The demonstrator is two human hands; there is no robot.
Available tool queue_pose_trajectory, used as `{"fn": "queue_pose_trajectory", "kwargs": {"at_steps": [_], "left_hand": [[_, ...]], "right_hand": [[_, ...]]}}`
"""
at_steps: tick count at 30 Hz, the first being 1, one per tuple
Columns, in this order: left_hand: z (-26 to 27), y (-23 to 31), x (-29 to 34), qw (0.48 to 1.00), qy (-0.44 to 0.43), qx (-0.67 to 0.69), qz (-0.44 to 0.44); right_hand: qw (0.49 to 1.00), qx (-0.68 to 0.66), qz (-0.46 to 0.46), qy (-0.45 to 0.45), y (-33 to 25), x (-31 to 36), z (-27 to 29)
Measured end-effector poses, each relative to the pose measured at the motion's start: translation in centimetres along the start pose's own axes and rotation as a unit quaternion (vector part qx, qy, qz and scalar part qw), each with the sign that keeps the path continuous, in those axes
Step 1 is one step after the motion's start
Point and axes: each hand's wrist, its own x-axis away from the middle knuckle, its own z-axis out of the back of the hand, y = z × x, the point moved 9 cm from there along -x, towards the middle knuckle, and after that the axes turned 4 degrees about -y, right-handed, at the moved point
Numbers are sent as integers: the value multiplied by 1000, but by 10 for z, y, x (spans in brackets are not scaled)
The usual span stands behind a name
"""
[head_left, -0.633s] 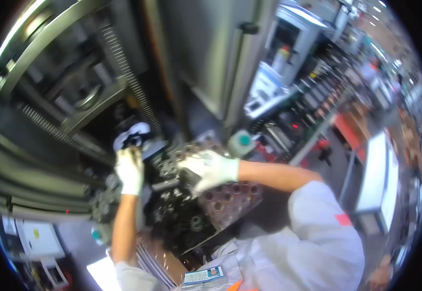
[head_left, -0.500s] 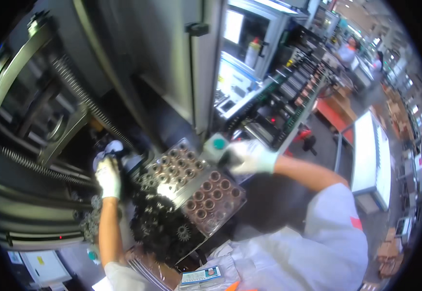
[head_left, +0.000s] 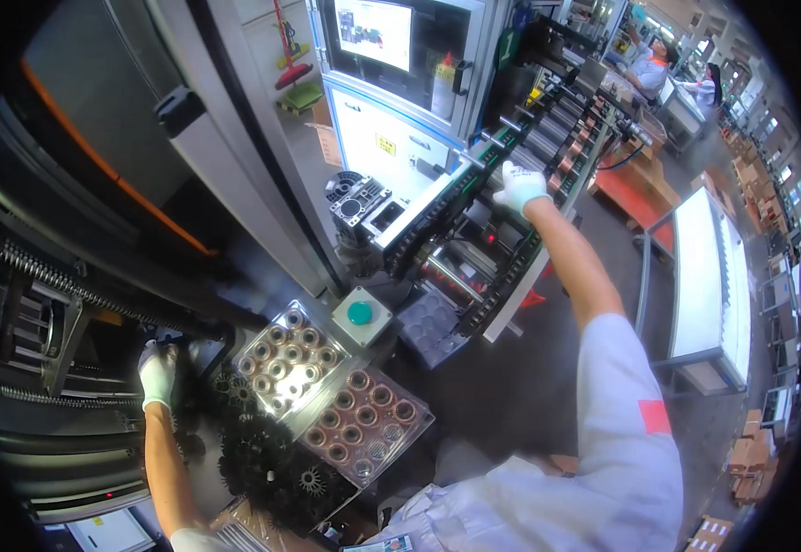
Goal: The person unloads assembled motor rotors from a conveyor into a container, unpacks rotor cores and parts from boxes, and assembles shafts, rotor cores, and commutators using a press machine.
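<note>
My left hand (head_left: 157,374), in a white glove, is at the dark machine on the left. Its fingers are closed at a dark part I cannot make out. My right hand (head_left: 520,188), also gloved, is stretched out over the roller conveyor (head_left: 474,267); its fingers are mostly hidden, so I cannot see whether it grips anything. Between my arms lie two clear trays of round copper-coloured parts, the far tray (head_left: 258,391) and the near tray (head_left: 411,451). A grey box with a green button (head_left: 359,313) stands beyond them. Black gears (head_left: 263,460) are heaped left of the trays.
A grey metal post (head_left: 253,175) rises behind the trays. The cabinet with a screen (head_left: 373,32) stands behind the conveyor. Another clear tray (head_left: 431,327) sits below the conveyor's near end. Coil springs (head_left: 60,281) run across the machine at left. Two people are in the far background.
My right hand has left the green button box and reached away over the conveyor. My left hand stays at the machine. The view has shifted, bringing the cabinet and screen into sight.
</note>
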Motion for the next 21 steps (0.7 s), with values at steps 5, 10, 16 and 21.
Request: {"fn": "queue_pose_trajectory", "kwargs": {"at_steps": [5, 10, 16, 21], "left_hand": [[4, 14, 41, 993, 100, -55, 8], [31, 56, 61, 990, 94, -96, -48], [13, 61, 58, 995, 38, -93, 4], [18, 32, 62, 982, -75, -111, -132]], "right_hand": [[999, -15, 30, -22, -14, -1, -14], [938, -133, 198, 252, -40, 70, 40], [863, -321, 381, 85, -210, 227, 47], [730, -269, 626, 52, -361, 359, 49]]}}
